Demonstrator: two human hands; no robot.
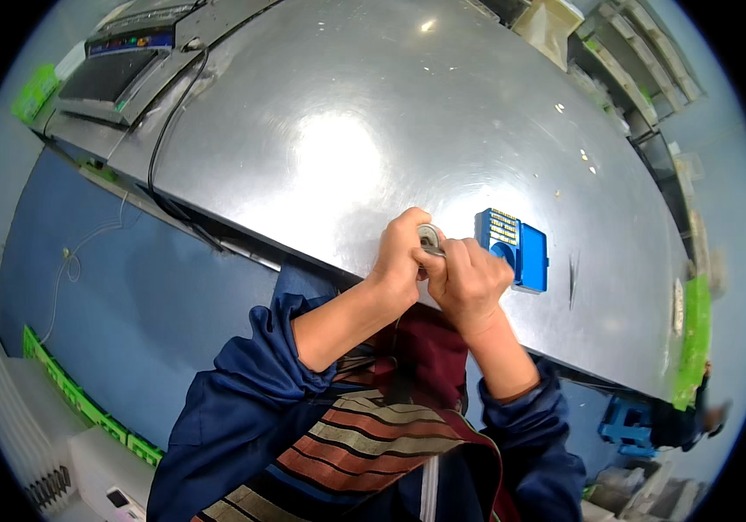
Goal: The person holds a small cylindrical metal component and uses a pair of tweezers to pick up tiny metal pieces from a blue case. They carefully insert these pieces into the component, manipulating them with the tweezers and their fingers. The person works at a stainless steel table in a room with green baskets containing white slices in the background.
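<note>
My left hand is closed around a small grey, round-ended metallic piece, just above the near edge of the steel table. Fingers cover most of the piece, so its exact kind does not show. Pressed up against it is my right hand, curled closed with the thumb side at the piece. Whatever lies inside the right fist is hidden. Just right of that hand, an open blue case holds rows of small yellowish-banded bits. Beyond the case lies a thin dark pointed tool, perhaps tweezers.
The steel table carries small pale scraps toward its right side. A machine with a dark panel stands at the far left, its black cable hanging over the edge. Shelves are at the back right. Another person appears at lower right.
</note>
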